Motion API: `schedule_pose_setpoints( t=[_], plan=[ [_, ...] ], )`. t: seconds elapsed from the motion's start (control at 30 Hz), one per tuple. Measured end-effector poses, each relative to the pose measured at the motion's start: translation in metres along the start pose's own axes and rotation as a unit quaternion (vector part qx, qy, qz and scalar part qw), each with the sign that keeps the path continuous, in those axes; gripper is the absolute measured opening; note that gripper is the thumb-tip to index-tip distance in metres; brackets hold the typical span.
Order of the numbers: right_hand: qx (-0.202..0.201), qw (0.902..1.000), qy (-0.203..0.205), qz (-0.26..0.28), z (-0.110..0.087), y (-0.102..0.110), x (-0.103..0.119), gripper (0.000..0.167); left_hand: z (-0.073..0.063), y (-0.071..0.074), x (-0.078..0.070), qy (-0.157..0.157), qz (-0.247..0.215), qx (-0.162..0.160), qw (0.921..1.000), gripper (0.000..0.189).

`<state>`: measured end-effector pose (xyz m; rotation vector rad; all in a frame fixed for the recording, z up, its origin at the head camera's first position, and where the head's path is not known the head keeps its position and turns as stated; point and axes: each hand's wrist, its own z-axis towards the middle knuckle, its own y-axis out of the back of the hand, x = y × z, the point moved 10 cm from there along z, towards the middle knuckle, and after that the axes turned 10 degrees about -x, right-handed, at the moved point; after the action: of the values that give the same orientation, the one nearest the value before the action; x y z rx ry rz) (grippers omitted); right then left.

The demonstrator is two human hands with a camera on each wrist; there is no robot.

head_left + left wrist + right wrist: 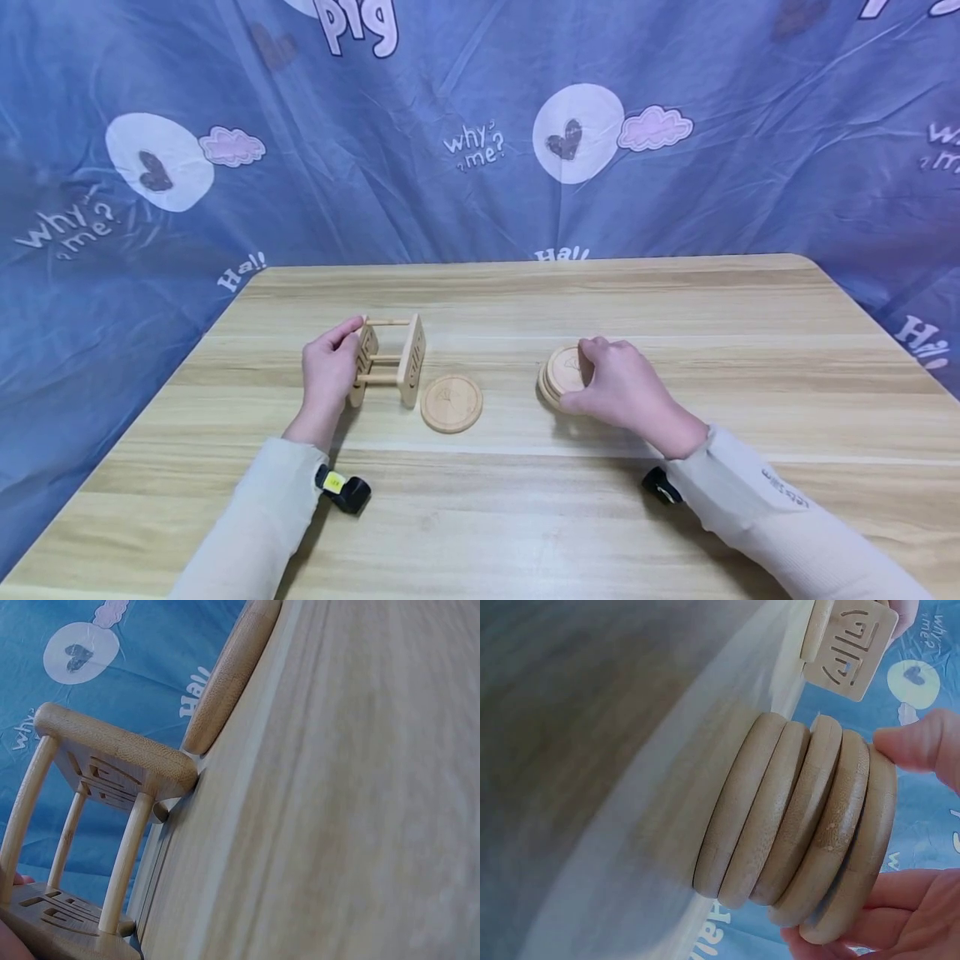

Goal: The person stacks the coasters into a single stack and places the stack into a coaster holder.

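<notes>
Wooden table (495, 508) below, left hand (328, 373) grips the rack (412, 362), right hand (624, 382) pinches the top coaster (564, 369): seemingly a pickup, calling for a level lift.

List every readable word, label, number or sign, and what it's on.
"pig": blue backdrop, top left of centre
"why me?": same backdrop, repeated
"Ha!!": same backdrop, repeated
Too small: print on right sleeve; yellow label on left wrist camera
Unclear whether text: cutouts in wooden rack
Cut off: backdrop lettering, top right
</notes>
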<state>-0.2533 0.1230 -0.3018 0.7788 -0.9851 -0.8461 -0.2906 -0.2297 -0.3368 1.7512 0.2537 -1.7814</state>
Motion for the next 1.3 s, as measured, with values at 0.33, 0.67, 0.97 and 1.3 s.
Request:
schedule_pose_setpoints(
  t=[0.33,0.67,0.97,1.3],
  plan=[
    [0.031,0.9995,0.002,-0.004,-0.001,-0.007,0.000,0.031,0.001,0.001,0.004,0.006,-0.007,-0.001,1.0000,0.033],
    [0.077,0.9970,-0.003,-0.008,0.000,-0.012,0.000,0.030,0.001,0.002,0.002,0.000,-0.017,-0.006,0.9998,0.032],
    [0.113,0.9935,-0.016,0.000,-0.002,-0.011,-0.006,0.075,0.001,0.000,0.003,0.006,-0.008,0.002,0.9999,0.033],
    [0.080,0.9955,-0.026,0.046,0.002,-0.008,-0.005,0.107,0.004,0.000,0.001,0.001,-0.010,-0.001,0.9999,0.033]
  ],
)
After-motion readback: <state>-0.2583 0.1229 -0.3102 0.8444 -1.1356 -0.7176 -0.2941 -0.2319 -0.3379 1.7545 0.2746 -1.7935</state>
